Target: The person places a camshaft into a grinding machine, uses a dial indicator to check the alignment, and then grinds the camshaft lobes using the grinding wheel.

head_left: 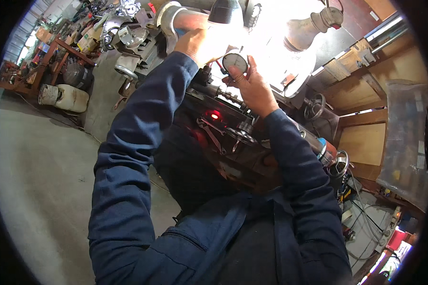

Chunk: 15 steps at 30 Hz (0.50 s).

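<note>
A round, white-faced dial indicator [235, 62] is held in my right hand [257, 88], its fingers and thumb at the rim of the dial. My left hand [197, 45] reaches in just left of the dial, under a dark lamp shade [226, 12]. Strong glare washes out its fingers, so I cannot tell what they touch. Both hands are above the bed of a metal machine [218, 102]. Below them on the machine are a small handwheel [242, 135] and a glowing red light [215, 115].
Wrenches [211, 133] hang or lie by the red light. Another handwheel [315, 105] sits to the right, with a further handwheel [338, 164] nearer me. A dirty white jug [71, 98] stands on the concrete floor at left, beside a cluttered bench. Wooden panels [364, 142] line the right side.
</note>
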### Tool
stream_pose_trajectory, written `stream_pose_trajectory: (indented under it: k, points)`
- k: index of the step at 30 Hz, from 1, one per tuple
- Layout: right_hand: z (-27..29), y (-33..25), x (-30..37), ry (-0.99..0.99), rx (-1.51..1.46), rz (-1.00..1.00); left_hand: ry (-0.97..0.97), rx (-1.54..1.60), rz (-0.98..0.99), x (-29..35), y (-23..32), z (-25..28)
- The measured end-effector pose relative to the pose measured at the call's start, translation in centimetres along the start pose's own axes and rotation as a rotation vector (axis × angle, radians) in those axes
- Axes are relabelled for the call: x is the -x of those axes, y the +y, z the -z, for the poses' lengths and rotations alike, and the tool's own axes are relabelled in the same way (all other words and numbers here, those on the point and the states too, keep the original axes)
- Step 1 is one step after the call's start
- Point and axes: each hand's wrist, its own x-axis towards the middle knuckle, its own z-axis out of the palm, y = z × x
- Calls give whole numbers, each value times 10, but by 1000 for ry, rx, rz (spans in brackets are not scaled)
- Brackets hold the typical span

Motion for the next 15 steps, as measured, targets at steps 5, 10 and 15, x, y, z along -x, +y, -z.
stream_pose_trajectory:
  k: [5, 10, 15]
  points:
    - [3, -4, 1, -33, -20, -32, -27, -10, 77, 1, 5, -6]
    - [12, 5, 0, -35, 44, -60, -89, 202, -57, -5, 19, 18]
    - [9, 10, -3, -52, 41, -37, -29, 56, -44, -1, 10, 8]
